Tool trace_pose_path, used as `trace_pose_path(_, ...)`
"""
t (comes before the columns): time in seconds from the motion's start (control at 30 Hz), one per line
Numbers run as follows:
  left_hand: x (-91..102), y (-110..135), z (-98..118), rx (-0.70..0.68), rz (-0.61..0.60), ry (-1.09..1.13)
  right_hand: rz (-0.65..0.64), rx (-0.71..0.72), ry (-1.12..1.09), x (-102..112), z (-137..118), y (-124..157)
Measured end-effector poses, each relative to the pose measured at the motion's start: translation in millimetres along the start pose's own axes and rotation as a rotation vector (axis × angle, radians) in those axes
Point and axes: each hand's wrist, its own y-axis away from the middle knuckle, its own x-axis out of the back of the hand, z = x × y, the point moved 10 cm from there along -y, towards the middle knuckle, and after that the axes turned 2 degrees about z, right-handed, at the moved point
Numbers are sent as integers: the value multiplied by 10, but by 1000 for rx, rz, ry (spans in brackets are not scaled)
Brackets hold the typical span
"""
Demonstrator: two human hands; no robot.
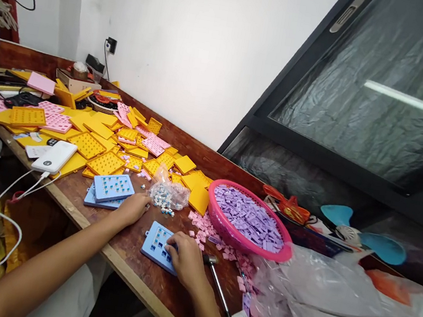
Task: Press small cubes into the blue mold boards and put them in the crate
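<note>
basket (214,210) right of bag (169,193), behind tray (155,243).

Single head-worn view, rolled askew, faces forward and down along bench (128,250), close over its near edge.

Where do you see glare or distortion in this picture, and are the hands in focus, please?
Head view: a bright streak glares off the dark glass panel; head view: wide-angle tilt slants the table and wall; head view: soft, even light, and the left hand, right hand and blue tray are sharp.
</note>
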Motion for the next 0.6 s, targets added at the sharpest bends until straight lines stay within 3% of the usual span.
trace_pose_path(0.13,-69,-46,-68,-6,17,54,-27,-7,81,4,-55,-26)
trace_pose_path(0.27,12,9,27,-44,44,141,1,4,48,-18,-33,-16)
trace_pose_path(0.4,197,227,261,-92,112,391,92,56,91,-66,-39,85)
trace_pose_path(0.5,281,435,391,-75,120,595,130,125,172,-152,-167,217)
trace_pose_path(0.6,307,633,528,-86,102,654,138,186,210,-219,-327,370)
